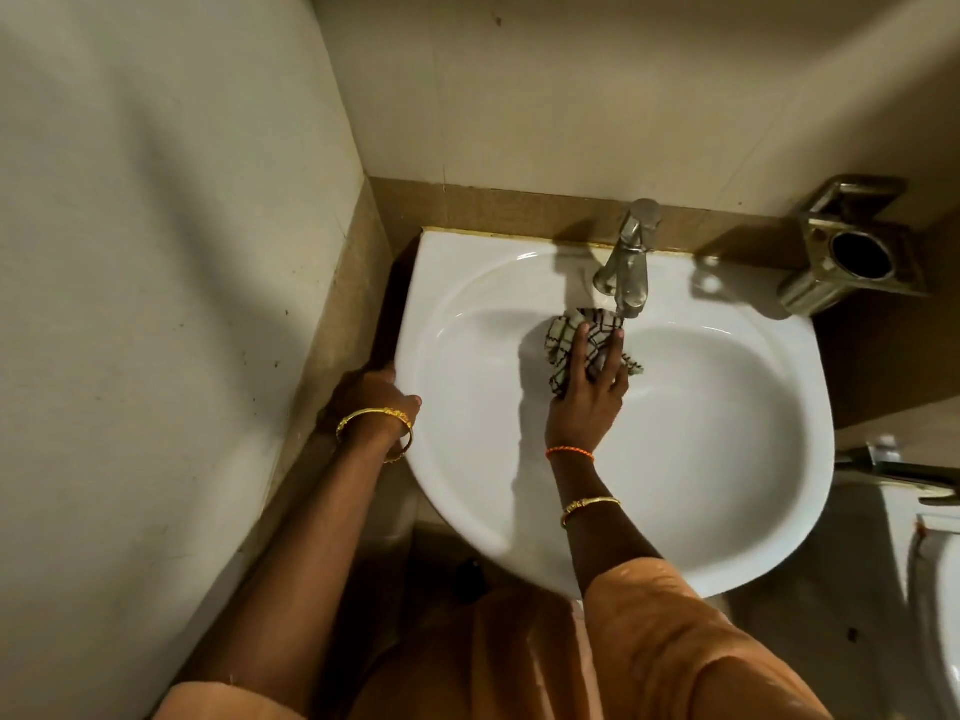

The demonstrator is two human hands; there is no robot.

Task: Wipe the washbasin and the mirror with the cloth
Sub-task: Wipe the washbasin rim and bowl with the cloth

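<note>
We press the checked cloth [566, 348] against the back slope of the white washbasin [727, 459], just below the spout of the tap [626, 267]. The cloth lies bunched, its longer side running roughly left to right across the bowl. Our right hand [589, 392] lies flat on it, fingers spread and pointing toward the tap, forearm reaching in from the near rim. Our left hand [374, 392] curls over the basin's left edge; its fingers are hidden, so the grip seems firm at best. No writing is legible anywhere.
</note>
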